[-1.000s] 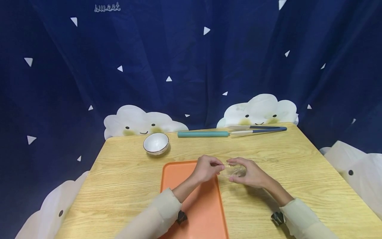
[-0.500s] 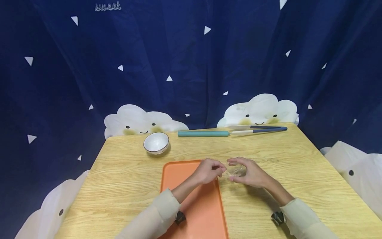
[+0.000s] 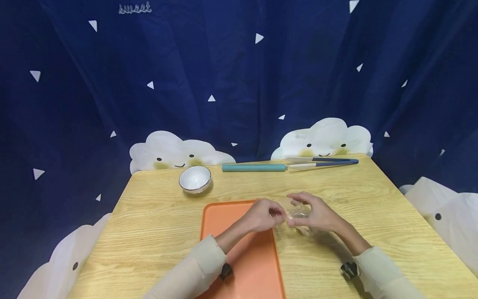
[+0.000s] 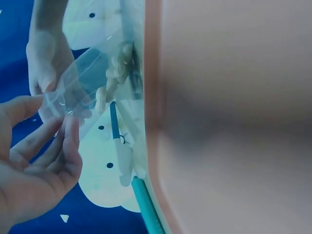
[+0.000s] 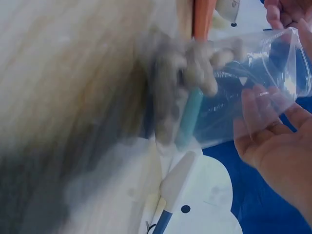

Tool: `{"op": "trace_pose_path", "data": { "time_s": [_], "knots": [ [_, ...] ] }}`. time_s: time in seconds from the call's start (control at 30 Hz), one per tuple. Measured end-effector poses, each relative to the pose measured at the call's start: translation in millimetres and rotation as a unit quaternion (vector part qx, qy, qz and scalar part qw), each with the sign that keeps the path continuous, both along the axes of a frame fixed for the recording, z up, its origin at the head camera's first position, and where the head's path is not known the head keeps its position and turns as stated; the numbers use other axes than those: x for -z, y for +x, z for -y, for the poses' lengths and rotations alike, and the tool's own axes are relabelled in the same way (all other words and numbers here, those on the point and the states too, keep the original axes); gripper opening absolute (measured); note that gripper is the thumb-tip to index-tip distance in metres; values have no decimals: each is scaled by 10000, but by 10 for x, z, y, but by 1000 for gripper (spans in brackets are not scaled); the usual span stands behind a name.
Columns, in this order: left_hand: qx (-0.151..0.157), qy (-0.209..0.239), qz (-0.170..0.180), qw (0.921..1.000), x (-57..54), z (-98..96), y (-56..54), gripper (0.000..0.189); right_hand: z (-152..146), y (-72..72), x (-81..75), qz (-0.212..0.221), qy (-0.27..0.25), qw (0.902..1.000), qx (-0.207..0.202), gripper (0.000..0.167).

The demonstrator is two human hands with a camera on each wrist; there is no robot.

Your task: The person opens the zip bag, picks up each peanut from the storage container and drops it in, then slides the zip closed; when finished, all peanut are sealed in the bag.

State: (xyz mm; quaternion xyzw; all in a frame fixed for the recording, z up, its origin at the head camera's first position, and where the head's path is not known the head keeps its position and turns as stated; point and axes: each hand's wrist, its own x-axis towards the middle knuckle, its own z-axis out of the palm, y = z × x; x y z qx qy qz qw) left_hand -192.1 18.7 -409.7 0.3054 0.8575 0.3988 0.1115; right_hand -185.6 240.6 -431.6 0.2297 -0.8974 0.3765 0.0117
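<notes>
A clear plastic bag [image 5: 229, 107] hangs between my two hands, and unshelled peanuts [image 5: 197, 66] lie gathered in its lower end. My left hand [image 3: 263, 216] pinches the bag's upper edge between thumb and fingertips; the left wrist view shows this plastic bag [image 4: 80, 78] stretched away from that pinch. Opposite it, my right hand [image 3: 317, 214] holds the bag's upper part, with curved fingers behind the film and the thumb in front. Whether the bag's mouth is sealed, I cannot tell. The bag is above the wooden table, just right of the orange tray.
The orange tray [image 3: 254, 261] lies under my left forearm. A white bowl [image 3: 195, 179] stands at the back left. Along the back edge lie a teal stick-shaped thing [image 3: 254, 167] and blue-and-white tongs [image 3: 332, 162]. A dark blue curtain [image 3: 231, 74] hangs behind the table.
My left hand has shifted slightly right, towards the right hand. The right hand's fingers have risen a little, and the bag has changed its slant between them.
</notes>
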Motion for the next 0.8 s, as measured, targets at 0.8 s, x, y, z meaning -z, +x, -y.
{"op": "trace_pose_path", "data": {
  "time_s": [0.8],
  "knots": [
    [-610,646,-1613,9829,-72,6,-86,11,-210,-41,-213,-653,-235,9975,-155,13]
  ]
}}
